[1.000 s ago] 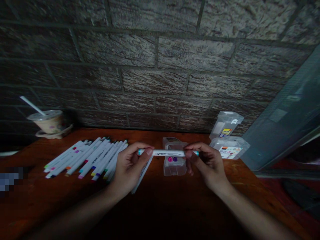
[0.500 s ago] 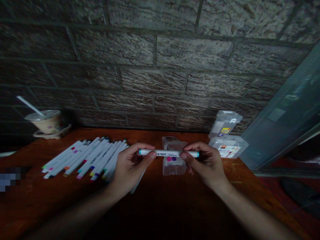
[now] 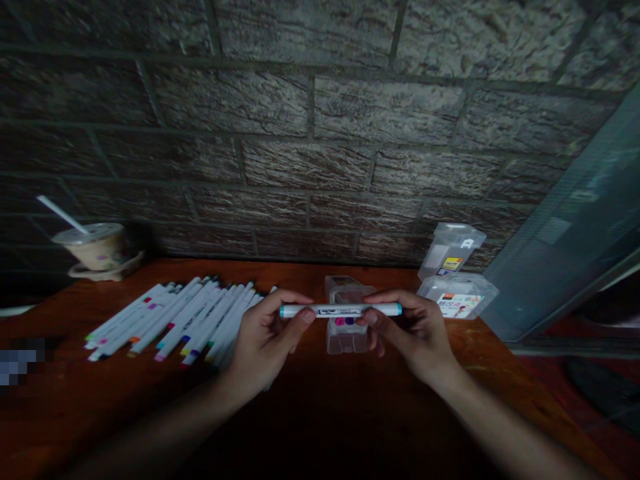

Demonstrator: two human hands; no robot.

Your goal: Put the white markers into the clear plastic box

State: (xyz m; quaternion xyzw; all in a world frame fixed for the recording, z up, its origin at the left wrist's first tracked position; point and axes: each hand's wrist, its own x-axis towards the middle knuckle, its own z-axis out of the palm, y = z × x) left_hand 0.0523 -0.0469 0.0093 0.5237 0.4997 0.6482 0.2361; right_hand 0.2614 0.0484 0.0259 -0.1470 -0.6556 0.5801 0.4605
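A white marker (image 3: pixel 341 311) with light-blue ends is held level between my two hands. My left hand (image 3: pixel 265 340) pinches it near its left end, thumb in front and fingers behind. Near the other end, my right hand (image 3: pixel 413 333) grips it the same way. Dark printing on the barrel faces me. Behind the marker stands a clear plastic case (image 3: pixel 347 341), partly hidden by it and by my right fingers; a pink and a purple marker end show inside. To the left lies a row of white markers (image 3: pixel 173 317) with caps of many colours, its right side partly behind my left hand.
A lidded drink cup (image 3: pixel 97 245) with a straw sits in a carton holder at the far left. At the back right are a tall clear container (image 3: pixel 447 253) and a clear labelled lid (image 3: pixel 463 300). A stone-block wall (image 3: pixel 310 160) rises behind the wooden table (image 3: pixel 320 413).
The marker has turned slightly about its length, so its printed label faces me more fully. Both hands keep their hold, and the whole view has shifted a little.
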